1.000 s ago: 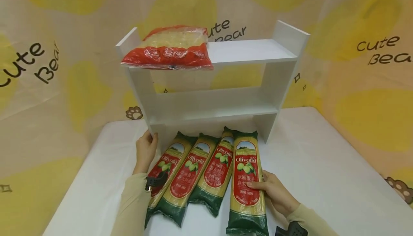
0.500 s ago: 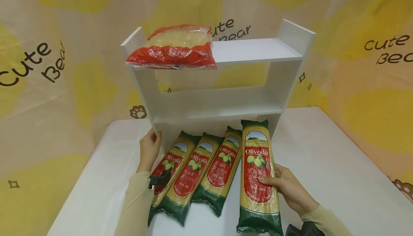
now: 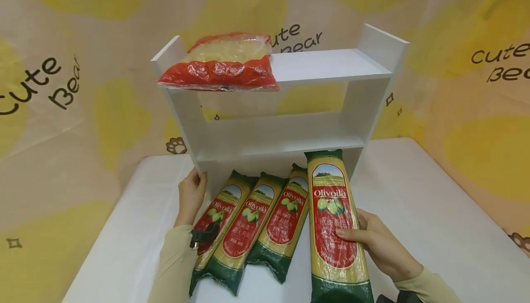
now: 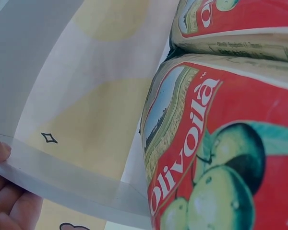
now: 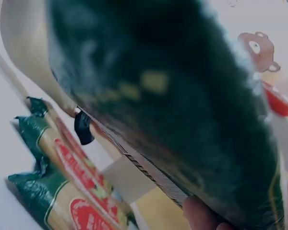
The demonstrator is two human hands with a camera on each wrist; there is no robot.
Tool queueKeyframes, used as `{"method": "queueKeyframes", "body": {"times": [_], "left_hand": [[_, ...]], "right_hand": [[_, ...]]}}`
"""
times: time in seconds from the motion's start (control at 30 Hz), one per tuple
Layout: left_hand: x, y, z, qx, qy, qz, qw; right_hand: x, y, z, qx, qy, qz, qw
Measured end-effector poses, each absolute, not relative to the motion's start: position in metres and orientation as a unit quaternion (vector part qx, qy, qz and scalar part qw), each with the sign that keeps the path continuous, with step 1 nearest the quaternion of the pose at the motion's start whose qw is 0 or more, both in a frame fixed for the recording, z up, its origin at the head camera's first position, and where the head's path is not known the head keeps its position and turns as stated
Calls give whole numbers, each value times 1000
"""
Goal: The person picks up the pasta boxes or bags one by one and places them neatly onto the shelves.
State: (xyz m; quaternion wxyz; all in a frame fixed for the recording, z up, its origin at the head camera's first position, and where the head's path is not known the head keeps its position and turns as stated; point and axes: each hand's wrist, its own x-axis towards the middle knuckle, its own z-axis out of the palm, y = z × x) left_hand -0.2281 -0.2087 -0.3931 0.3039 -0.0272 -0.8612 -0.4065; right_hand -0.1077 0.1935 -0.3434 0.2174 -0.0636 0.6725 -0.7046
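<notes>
Step in hand (judged): shelving the pasta; one pack lifted, not yet placed.

R hand (image 3: 378,243) grips rightmost pack (image 3: 336,225) at mid-length, thumb across the red label, fingers curled under. Pack's far end is raised, overlapping the front edge of the lower board of the shelf (image 3: 290,133); near end runs off the bottom of head view. R wrist view: green end fills the frame, blurred, a fingertip below it.

L hand (image 3: 191,196) pinches shelf's left upright near its foot, thumb on the front edge, fingers behind; forearm lies along the left side of the other 3 packs (image 3: 252,222), flat on table (image 3: 414,211), fanned, touching.

Red bag (image 3: 221,64) on top board, left half.

Next calls for (judged): lift far end clear of the board edge, slide pack in lengthwise; L hand steadying the shelf.
</notes>
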Motion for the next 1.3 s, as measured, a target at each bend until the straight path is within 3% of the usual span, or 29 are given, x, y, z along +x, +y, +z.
{"method": "queueKeyframes", "body": {"times": [0.87, 1.13, 1.3], "left_hand": [[-231, -205, -395, -27, -854, -432, 287], [-230, -204, -393, -34, -852, -434, 292], [-228, -206, -396, -29, -855, -423, 298]], "right_hand": [[-91, 222, -321, -93, 593, -744, 295], [-95, 234, -306, -101, 599, -748, 269], [-96, 236, -294, -87, 634, -736, 219]]}}
